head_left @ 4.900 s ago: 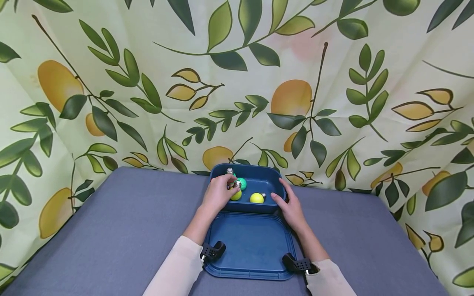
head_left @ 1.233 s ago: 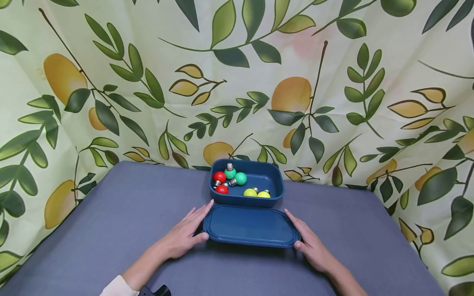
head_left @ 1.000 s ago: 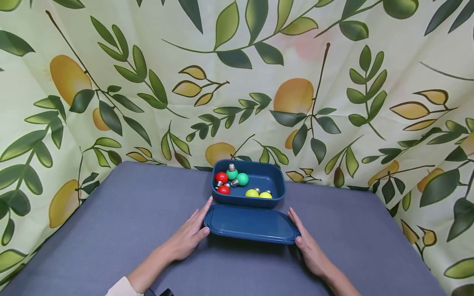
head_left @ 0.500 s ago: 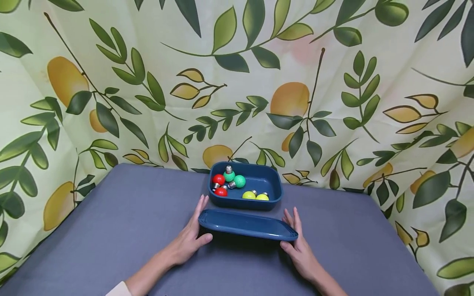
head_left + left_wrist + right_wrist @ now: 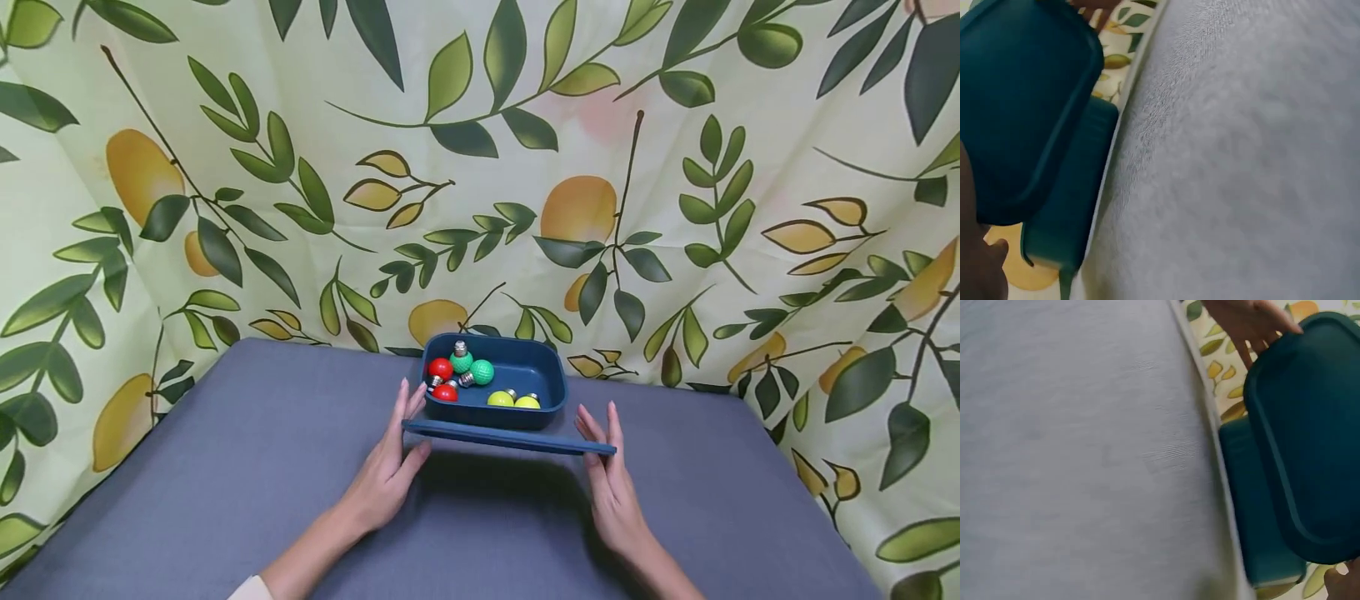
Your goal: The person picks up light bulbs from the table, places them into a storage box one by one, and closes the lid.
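My left hand (image 5: 382,479) and right hand (image 5: 615,492) hold a dark blue lid (image 5: 510,437) by its two short ends, thumbs on the near side and the other fingers fairly straight. In the head view it is seen almost edge-on, raised over the table and slightly lower at the right. Just behind it sits an open blue box (image 5: 558,396). Two red bulbs (image 5: 440,367) and two green bulbs (image 5: 482,372) lie in its left part; two yellow bulbs (image 5: 501,399) are by the front wall. The lid's underside (image 5: 1316,437) faces the right wrist camera.
A grey cloth covers the table (image 5: 262,450). The box stands near the back edge, close to a hanging curtain (image 5: 480,192) printed with leaves and fruit. Beneath the lid, a shadow (image 5: 502,492) falls on the cloth.
Earlier the left hand handled bulbs in the box while the lid lay flat. Since then both hands have taken the lid, lifted it and tipped it until it appears edge-on.
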### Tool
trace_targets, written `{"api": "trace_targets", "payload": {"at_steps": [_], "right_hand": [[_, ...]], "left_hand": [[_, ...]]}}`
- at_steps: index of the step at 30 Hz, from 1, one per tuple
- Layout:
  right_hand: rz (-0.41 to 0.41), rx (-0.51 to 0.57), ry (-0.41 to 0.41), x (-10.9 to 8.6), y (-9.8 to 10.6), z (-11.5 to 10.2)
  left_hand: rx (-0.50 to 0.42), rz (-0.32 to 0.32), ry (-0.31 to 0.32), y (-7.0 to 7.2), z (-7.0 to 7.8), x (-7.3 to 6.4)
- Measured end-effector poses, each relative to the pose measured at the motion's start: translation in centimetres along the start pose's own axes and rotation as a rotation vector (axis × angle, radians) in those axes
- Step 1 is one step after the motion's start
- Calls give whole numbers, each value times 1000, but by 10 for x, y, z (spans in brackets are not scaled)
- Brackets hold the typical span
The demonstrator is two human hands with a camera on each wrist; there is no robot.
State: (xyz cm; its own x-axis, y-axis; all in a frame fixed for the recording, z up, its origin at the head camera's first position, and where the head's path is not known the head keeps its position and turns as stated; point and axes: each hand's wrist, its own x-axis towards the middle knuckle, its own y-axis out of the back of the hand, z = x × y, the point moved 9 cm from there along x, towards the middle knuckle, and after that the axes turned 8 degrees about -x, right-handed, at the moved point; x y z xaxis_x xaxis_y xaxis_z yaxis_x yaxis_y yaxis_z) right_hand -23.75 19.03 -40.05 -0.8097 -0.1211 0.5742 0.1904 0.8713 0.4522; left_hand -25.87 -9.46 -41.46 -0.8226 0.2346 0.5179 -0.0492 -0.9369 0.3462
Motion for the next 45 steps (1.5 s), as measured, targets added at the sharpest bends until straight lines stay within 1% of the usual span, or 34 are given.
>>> {"api": "trace_targets", "payload": {"at_steps": [1, 3, 7, 10, 13, 15, 18, 20, 23, 25, 27, 30, 33, 34, 37, 40, 42, 44, 45], "right_hand": [[20, -9, 13, 4, 2, -3], [40, -7, 10, 12, 5, -6], [57, 11, -39, 29, 9, -11], [107, 24, -69, 41, 13, -14], [193, 49, -84, 51, 19, -17], [253, 39, -91, 57, 23, -20], [321, 42, -60, 66, 27, -27], [368, 10, -37, 72, 31, -32], [429, -3, 1, 80, 35, -39], [464, 11, 21, 83, 37, -41], [483, 42, 45, 87, 38, -43], [509, 68, 81, 90, 41, -47], [520, 57, 89, 93, 43, -51], [518, 50, 89, 94, 43, -52], [494, 23, 98, 97, 43, -55], [460, -20, 127, 100, 43, -58], [439, -48, 146, 102, 41, -59], [414, -80, 147, 104, 38, -56], [401, -101, 143, 105, 36, -54]], "left_hand": [[0, 19, -2, 1, 2, 3], [-8, 64, -10, 2, 7, 8], [-40, 181, -40, 8, 15, 19], [-118, 264, -65, 14, 20, 29], [-236, 311, -100, 18, 25, 42], [-299, 338, -126, 21, 31, 49], [-313, 395, -151, 26, 37, 58], [-307, 440, -151, 31, 40, 64], [-333, 499, -144, 36, 44, 73], [-370, 528, -154, 39, 48, 79], [-389, 556, -183, 40, 54, 83], [-318, 582, -233, 39, 64, 85], [-203, 597, -263, 38, 69, 83], [-164, 598, -270, 37, 71, 83], [-91, 587, -300, 37, 73, 84], [-41, 561, -335, 39, 74, 89], [-6, 540, -342, 40, 71, 91], [19, 510, -327, 39, 67, 94], [31, 494, -304, 39, 63, 96]]}}
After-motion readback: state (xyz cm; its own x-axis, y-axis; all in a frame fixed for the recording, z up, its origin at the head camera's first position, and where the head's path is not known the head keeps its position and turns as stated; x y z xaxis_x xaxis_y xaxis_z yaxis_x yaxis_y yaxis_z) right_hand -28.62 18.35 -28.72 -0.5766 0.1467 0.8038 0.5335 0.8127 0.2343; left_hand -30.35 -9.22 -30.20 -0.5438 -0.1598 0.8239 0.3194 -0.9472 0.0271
